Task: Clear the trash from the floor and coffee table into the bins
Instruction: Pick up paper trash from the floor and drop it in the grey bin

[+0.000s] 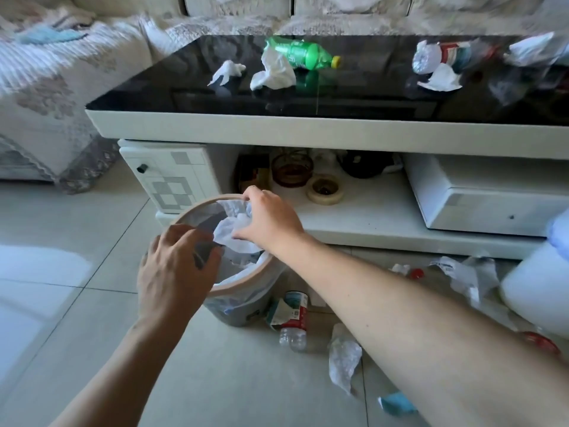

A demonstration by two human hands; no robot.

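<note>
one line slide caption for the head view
Right hand drops crumpled tissue into the bin the left hand steadies; trash remains.

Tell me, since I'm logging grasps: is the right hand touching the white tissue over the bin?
Touching. The head view shows the right hand with its fingers closed on the crumpled white tissue above the bin.
</note>
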